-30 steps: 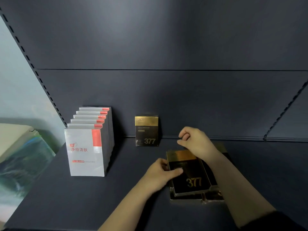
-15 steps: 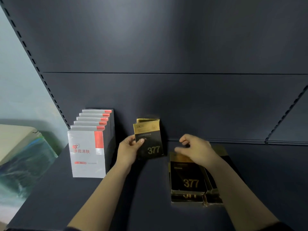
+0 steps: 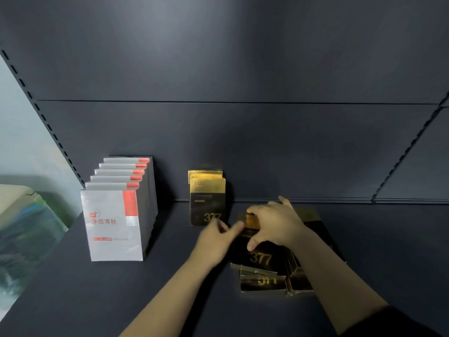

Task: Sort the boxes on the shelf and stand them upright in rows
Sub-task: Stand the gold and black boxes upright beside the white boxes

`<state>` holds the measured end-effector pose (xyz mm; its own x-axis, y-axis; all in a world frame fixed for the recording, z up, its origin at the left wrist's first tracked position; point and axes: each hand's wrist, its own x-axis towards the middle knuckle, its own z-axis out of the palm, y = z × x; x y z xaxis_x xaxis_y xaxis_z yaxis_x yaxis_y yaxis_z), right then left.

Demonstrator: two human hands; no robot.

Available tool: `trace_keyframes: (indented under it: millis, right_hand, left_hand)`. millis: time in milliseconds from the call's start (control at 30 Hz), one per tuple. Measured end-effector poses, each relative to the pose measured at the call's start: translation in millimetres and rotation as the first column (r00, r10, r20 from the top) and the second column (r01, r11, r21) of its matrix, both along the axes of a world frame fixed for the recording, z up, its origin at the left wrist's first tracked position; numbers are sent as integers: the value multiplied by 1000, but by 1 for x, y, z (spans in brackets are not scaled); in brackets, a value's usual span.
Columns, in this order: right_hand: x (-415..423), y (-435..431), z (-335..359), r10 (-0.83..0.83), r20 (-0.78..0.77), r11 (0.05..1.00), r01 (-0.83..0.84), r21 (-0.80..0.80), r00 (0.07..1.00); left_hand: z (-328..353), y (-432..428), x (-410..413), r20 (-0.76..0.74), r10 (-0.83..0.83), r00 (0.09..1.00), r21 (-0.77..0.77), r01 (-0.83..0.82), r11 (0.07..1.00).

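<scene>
Partly hidden: top 377 box [image 3: 261,255] under both hands' fingers; grip on it unclear.

Six-box row [image 3: 119,210] stands left of two upright boxes [image 3: 207,200]; flat pile [image 3: 264,268] right.

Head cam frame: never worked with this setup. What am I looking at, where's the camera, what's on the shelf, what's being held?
No machine here: a person works with two bare hands. The only picture comes from a wide-angle camera on their head, looking forward and down, so both forearms enter from the bottom.

On the dark shelf, a row of white boxes with red stripes stands upright at the left. Beside it stand two black-and-gold boxes marked 377, one behind the other. More of these lie flat in a pile at the right.

The right hand has its grip on the top box of that pile. The left hand reaches toward the same box; it is blurred, so contact is unclear.
</scene>
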<state>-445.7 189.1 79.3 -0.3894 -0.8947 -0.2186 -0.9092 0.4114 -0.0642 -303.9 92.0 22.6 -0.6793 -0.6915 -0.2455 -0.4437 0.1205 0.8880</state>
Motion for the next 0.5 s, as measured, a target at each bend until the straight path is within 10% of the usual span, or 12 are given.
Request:
trace_keyframes:
  millis: [267,500]
  right_hand:
    - [-8,4,-1,-64,231,983,101,-153,971]
    - [-15,8,0,-104,580,899,327,-293,808]
  left_hand:
    - [3,5,22,-95,19,995,246,5,969]
    - [3,-42,39,-339,385,858,307,-285,908]
